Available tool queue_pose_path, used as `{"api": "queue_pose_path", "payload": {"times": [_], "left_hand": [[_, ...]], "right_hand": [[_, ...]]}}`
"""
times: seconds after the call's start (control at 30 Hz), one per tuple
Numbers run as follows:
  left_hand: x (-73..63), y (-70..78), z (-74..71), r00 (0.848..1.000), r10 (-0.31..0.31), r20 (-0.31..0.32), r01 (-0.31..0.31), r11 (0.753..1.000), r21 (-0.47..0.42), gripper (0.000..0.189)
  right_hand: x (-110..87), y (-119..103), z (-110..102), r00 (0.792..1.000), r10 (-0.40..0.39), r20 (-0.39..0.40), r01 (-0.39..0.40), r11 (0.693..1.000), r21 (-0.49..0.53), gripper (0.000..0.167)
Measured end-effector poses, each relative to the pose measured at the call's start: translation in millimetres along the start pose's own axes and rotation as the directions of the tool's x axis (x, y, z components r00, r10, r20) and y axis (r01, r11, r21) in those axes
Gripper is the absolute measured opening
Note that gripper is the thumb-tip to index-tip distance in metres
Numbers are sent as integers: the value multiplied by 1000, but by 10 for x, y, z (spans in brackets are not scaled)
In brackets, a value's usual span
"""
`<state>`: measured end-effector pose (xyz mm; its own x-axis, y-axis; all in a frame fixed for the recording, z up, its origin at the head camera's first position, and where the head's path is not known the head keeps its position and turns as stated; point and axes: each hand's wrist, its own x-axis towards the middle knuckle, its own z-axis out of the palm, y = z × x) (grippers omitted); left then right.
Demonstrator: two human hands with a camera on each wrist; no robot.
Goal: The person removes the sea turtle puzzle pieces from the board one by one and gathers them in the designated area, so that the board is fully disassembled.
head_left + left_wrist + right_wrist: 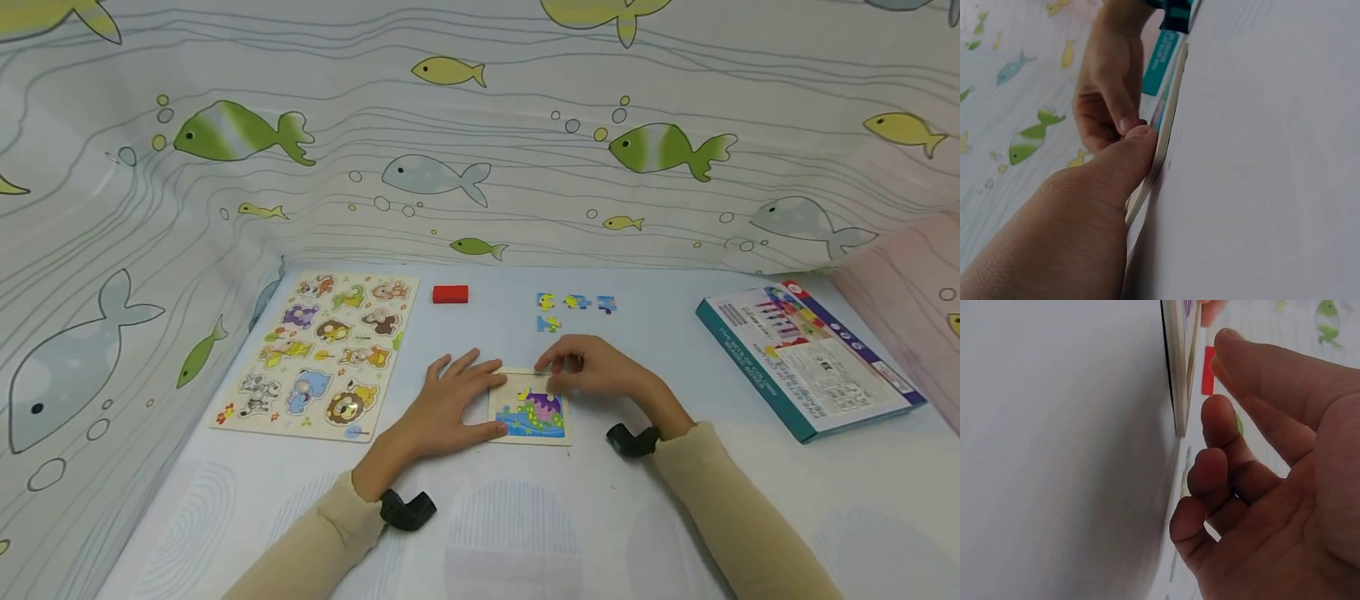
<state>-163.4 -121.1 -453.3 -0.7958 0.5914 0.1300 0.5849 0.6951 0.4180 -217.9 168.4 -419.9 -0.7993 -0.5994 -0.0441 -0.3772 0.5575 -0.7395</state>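
Note:
A small square jigsaw puzzle in a wooden tray point(529, 445) lies before me, its lower part filled with blue, green and purple pieces. My left hand point(450, 408) rests at its left side with fingers spread, the thumb on the lower left and the index fingertip at the upper left corner. At the upper right of the tray is my right hand point(592, 367), fingers bent, thumb and index close together. Whether a piece is between them is hidden. Several loose jigsaw pieces point(576, 302) lie behind the tray.
An animal puzzle board point(315, 358) lies on the left. A red block point(450, 294) sits at the back. On the right is a flat box point(810, 358) with a teal side. A fish-patterned sheet point(450, 225) rises behind and at the sides.

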Motion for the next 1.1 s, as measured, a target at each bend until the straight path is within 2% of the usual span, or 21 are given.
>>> {"api": "queue_pose_path", "payload": {"times": [0.23, 0.53, 1.1], "left_hand": [[16, -3, -1, 1000, 12, -1, -12, 1000, 1, 71], [7, 8, -4, 1000, -3, 7, 3, 1000, 4, 70], [5, 3, -3, 1000, 0, 7, 0, 1000, 16, 71]], "right_hand": [[1, -91, 67, 992, -88, 87, 93, 994, -60, 25], [-18, -167, 102, 989, -6, 150, 25, 992, -121, 32], [-9, -179, 150, 987, -37, 159, 62, 986, -152, 27]]}}
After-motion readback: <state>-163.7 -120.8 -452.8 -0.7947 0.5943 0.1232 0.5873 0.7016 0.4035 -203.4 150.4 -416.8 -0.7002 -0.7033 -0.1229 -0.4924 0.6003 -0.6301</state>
